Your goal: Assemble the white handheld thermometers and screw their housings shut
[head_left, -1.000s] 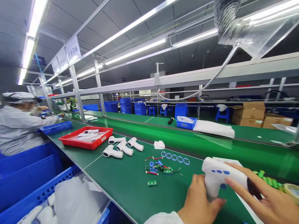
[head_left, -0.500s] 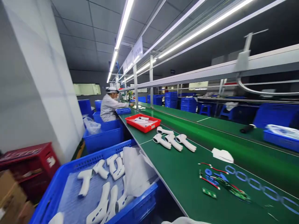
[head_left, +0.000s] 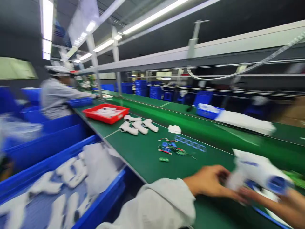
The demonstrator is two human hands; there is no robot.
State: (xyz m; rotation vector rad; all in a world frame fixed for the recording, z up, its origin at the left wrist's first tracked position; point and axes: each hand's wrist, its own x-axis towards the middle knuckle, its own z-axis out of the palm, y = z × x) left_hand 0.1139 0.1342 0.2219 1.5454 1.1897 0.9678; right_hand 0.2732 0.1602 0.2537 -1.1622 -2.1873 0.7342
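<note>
The left hand (head_left: pixel 207 181) reaches out from a grey sleeve (head_left: pixel 152 203) with its fingers stretched toward the right hand (head_left: pixel 292 208), and the two meet around a white pistol-shaped housing (head_left: pixel 259 173) with blue inserts, probably a thermometer body. Motion blur smears the fingers, so I cannot tell whether they are pressing it or only cradling it. The housing sits between the hands, just past the left fingertips and above the right hand's fingers, held over the green bench mat (head_left: pixel 214 152). If the grip is as light as it looks, fast handling could let the housing slip and drop onto the bench, or swing it into the bare circuit board (head_left: pixel 175 149) and its thin wires, snagging a lead. Further along lie blue rings (head_left: pixel 190 143), a row of white housings (head_left: pixel 138 125) and a red tray (head_left: pixel 106 113), with a co-worker (head_left: pixel 57 95) seated beyond them
</note>
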